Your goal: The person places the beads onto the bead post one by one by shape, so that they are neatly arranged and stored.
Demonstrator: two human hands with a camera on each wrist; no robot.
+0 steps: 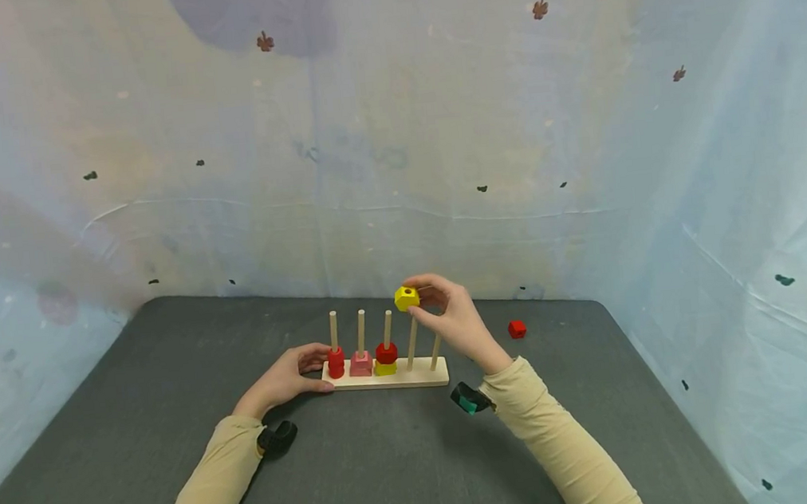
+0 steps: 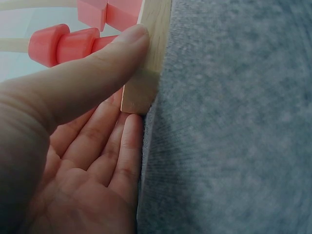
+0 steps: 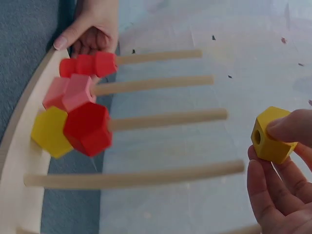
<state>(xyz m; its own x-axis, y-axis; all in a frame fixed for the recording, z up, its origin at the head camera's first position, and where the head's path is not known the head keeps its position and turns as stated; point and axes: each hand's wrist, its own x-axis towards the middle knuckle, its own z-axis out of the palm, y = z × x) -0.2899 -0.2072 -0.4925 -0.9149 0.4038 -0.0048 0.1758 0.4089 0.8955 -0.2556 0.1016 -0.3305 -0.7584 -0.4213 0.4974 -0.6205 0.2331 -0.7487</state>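
Observation:
My right hand [image 1: 455, 315] pinches a yellow bead [image 1: 406, 298] between thumb and fingers, above the fourth peg of a wooden peg stand [image 1: 429, 376]. In the right wrist view the hole of this bead [image 3: 274, 135] shows, and a gap separates it from the peg tips. My left hand [image 1: 288, 378] grips the stand's left end, thumb on the front edge and fingers behind. Red beads [image 3: 87, 65] are stacked on the first peg, pink beads [image 3: 68, 91] on the second. The third carries a red bead [image 3: 88, 128] over a yellow one [image 3: 50, 131]. Two right-hand pegs are bare.
A loose red bead [image 1: 517, 329] lies on the dark grey table [image 1: 364, 463], right of the stand. A pale patterned sheet [image 1: 396, 164] hangs behind the table and along its sides.

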